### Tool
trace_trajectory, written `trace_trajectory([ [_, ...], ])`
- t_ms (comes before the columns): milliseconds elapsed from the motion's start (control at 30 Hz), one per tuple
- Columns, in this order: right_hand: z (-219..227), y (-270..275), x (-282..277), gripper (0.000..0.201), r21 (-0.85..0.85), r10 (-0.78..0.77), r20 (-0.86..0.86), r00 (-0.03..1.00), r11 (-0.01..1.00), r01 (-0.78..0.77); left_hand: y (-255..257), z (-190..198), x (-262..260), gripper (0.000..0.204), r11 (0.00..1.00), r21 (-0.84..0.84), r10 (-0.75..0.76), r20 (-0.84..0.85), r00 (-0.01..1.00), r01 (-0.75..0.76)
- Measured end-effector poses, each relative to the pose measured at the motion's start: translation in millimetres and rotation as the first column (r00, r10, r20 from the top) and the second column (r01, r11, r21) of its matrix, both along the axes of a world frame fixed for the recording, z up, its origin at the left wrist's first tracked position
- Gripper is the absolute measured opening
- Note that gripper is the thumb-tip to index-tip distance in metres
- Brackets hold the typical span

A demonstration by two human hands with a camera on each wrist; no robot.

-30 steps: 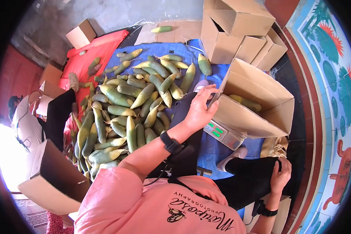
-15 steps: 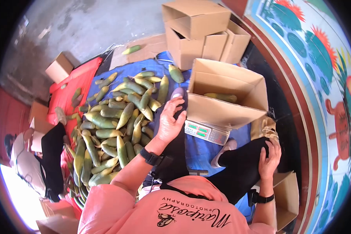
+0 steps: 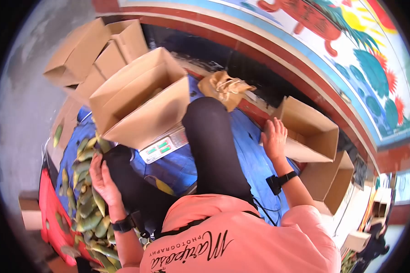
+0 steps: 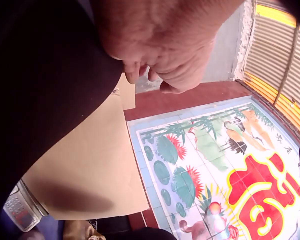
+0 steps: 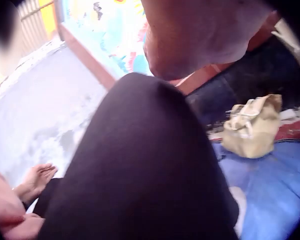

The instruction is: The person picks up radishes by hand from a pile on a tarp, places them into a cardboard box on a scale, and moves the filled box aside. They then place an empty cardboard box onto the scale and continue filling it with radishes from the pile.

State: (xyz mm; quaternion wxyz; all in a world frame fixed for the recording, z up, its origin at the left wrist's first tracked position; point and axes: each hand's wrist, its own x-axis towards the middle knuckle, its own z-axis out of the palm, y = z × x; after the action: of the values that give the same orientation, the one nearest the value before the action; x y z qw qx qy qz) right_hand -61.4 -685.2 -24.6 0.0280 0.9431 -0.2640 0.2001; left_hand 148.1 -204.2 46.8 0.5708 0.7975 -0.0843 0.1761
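Cardboard walls form the right box [image 3: 312,152], right of centre in the head view. The right hand [image 3: 274,139] is at its left edge, fingers extended and holding nothing; whether they touch the box, I cannot tell. At lower left, the left hand [image 3: 105,182] lies near the left knee [image 3: 123,159], fingers relaxed and gripping nothing, with heaped radishes [image 3: 87,207] just beyond it. Left of centre, the big box [image 3: 159,113] stands on the scale [image 3: 164,146].

The step in hand looks like a reach for the right box. A firm pinch on one wall, thumb on one face and fingers on the other, should serve best; lifting beats dragging, which could ruck the blue sheet [image 3: 250,141].

Room is tight on the far side: the painted wall [image 3: 378,109] rises towards upper right, and a third box [image 3: 319,184] crowds the lower right. The bag [image 3: 225,88] sits at upper centre, between the two boxes. The freest path seems to be the strip of sheet beside the right knee [image 3: 207,107], which any swing leftward should clear.
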Motion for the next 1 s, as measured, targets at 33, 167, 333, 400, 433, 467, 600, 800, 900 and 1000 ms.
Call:
trace_trajectory([
  [33, -2, -11, -10, 0.062, -0.05, -0.094, -0.033, 0.995, 0.994, 0.093, 3, -5, 2, 0.025, 0.998, -0.062, -0.024, -0.011, 1.0, 0.023],
  [167, -17, -44, -31, 0.065, 0.064, -0.384, -0.055, 0.922, 0.92, 0.387, -2, -4, 5, 0.028, 0.991, -0.124, -0.057, -0.043, 0.997, 0.051],
  [333, 10, -38, 3, 0.063, 0.144, -0.425, -0.294, 0.856, 0.866, 0.48, 0, -8, 9, 0.029, 0.993, -0.101, -0.065, -0.04, 0.997, 0.06],
  [400, 12, -53, 16, 0.06, 0.192, -0.433, -0.359, 0.827, 0.833, 0.519, -3, -8, 11, 0.029, 0.995, -0.085, -0.06, -0.047, 0.997, 0.055],
  [433, 3, -64, 20, 0.052, 0.222, -0.443, -0.384, 0.81, 0.807, 0.547, -5, -5, 11, 0.028, 0.997, -0.06, -0.059, -0.046, 0.997, 0.056],
  [467, -6, -71, 20, 0.045, 0.252, -0.451, -0.413, 0.791, 0.778, 0.575, -6, -3, 10, 0.028, 0.998, -0.033, -0.058, -0.047, 0.997, 0.056],
  [600, -13, -83, 5, 0.029, 0.275, -0.364, -0.49, 0.792, 0.798, 0.537, -9, -1, 9, 0.028, 0.996, -0.061, -0.063, -0.055, 0.997, 0.06],
  [800, 18, -72, -101, 0.025, 0.143, -0.278, -0.677, 0.682, 0.859, 0.491, -12, -2, 11, 0.027, 0.996, -0.069, -0.069, -0.053, 0.996, 0.065],
  [900, 32, -71, -179, 0.021, 0.049, -0.307, -0.734, 0.606, 0.865, 0.499, -14, -2, 12, 0.027, 0.989, -0.098, -0.113, -0.044, 0.993, 0.108],
  [1000, 57, -71, -227, 0.02, -0.157, -0.465, -0.831, 0.306, 0.723, 0.673, -16, -4, 12, 0.026, 0.989, -0.093, -0.121, -0.037, 0.992, 0.117],
])
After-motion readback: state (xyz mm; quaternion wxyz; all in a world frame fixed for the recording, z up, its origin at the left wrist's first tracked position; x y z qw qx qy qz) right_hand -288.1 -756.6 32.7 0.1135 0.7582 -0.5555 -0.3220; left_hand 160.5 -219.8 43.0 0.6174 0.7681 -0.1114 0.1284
